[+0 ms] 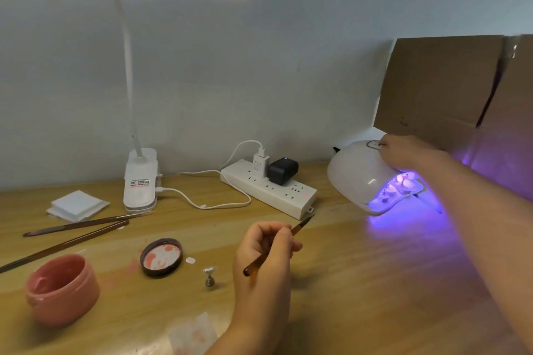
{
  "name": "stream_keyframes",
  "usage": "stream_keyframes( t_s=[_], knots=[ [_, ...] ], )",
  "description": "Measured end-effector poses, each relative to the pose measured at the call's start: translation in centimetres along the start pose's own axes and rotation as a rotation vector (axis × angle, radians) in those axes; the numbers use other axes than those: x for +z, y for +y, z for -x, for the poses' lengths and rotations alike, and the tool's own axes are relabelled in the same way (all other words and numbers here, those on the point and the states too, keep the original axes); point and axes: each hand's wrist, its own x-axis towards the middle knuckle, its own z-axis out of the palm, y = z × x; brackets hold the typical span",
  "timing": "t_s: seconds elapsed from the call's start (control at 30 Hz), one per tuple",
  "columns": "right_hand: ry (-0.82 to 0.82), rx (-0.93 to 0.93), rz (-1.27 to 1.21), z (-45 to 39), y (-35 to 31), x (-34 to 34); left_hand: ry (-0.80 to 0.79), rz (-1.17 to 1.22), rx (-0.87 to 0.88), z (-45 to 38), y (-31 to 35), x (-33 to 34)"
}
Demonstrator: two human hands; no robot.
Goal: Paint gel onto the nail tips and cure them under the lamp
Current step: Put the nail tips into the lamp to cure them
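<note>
Curing step: my right hand [403,153] presses the lit lamp [360,173] button, fingers clenched loosely; left hand [265,245] grasps brush [277,245]; next, wait.

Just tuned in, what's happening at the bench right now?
The right hand reaches to the button panel on top of the curing lamp, which glows violet with nail tips inside. The left hand holds a brush above the table. An open pink gel jar, its lid and a small nail stand sit nearby.
</note>
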Motion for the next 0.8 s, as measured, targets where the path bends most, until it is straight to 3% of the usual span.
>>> stream_keyframes(
  t_s=[0.13,0.27,0.37,0.5,0.67,0.8],
  knots=[
    [0.098,0.05,-0.139,2.7,-0.4,1.0,-0.039,-0.1,0.096,0.1,0.1,0.2],
    [0.304,-0.073,-0.409,10.7,-2.7,2.1,-0.091,-0.194,0.23,0.7,-0.1,0.0],
    [0.161,-0.311,-0.681,18.6,-5.9,2.4,-0.132,-0.256,0.305,0.9,0.5,-0.4],
    [-0.05,-0.565,-0.738,25.8,-9.8,1.1,-0.208,-0.406,0.448,1.3,3.3,-1.6],
    [-0.193,-0.639,-0.953,30.3,-14.9,-1.5,-0.293,-0.661,0.742,2.6,9.4,-7.1],
    [-0.178,-0.725,-1.039,33.9,-21.7,-2.4,-0.253,-0.822,0.769,4.9,13.9,-15.2]
  ],
)
